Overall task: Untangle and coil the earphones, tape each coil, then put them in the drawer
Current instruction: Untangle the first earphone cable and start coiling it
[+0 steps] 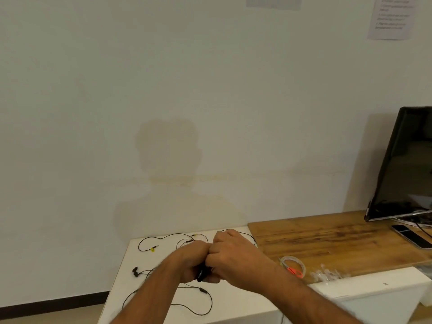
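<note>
While hands grip earphones [203,273] mid-cabinet | left hand [190,260] | right hand [230,253]

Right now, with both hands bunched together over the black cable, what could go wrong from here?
The left hand and right hand both grip a dark bundle while loose earphone cable lies looped around them on the white table; pulling could drag those loops into a fresh tangle. The earbuds sit near the table's left edge and might get tugged off. The tape roll is beyond the right wrist, so reaching for it may loosen the coil.

Two bare forearms, sleeveless, no rings, watch or gloves.
</note>
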Demonstrator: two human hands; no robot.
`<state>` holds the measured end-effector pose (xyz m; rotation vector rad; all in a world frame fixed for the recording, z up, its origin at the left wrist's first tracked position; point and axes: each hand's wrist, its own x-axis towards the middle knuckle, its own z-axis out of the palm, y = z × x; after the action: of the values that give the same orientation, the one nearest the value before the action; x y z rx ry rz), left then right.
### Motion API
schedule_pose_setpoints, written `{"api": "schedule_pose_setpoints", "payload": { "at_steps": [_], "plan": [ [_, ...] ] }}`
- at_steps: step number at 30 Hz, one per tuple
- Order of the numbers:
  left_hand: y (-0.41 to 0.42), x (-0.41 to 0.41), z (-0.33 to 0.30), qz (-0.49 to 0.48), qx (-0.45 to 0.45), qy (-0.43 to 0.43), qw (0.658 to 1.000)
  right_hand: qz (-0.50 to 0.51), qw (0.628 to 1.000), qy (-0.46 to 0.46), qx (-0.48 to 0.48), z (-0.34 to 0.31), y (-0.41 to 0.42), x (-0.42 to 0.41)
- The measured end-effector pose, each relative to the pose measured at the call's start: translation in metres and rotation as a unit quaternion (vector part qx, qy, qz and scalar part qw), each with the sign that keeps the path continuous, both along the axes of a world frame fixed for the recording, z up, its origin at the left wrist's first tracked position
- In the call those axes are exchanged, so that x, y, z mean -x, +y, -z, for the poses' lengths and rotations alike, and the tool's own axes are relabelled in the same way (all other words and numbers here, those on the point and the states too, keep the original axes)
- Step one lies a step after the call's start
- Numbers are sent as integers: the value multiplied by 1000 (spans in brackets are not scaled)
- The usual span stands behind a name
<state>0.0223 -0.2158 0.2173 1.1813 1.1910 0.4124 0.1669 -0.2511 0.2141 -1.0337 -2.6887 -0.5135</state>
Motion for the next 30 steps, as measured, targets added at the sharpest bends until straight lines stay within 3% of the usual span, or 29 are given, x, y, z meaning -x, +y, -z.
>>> {"api": "schedule_pose_setpoints", "payload": {
  "at_steps": [6,13,24,30],
  "plan": [
    [-12,1,3,25,91,-83,992,-14,998,30,53,-6,4,0],
    [-3,6,23,140,147,-142,969,4,985,74,156,-17,-4,-1],
    [-4,7,27,171,119,-66,976,33,978,26,202,-10,-2,8],
    [-5,7,29,126,2,0,992,61,958,97,263,3,4,4]
  ]
}}
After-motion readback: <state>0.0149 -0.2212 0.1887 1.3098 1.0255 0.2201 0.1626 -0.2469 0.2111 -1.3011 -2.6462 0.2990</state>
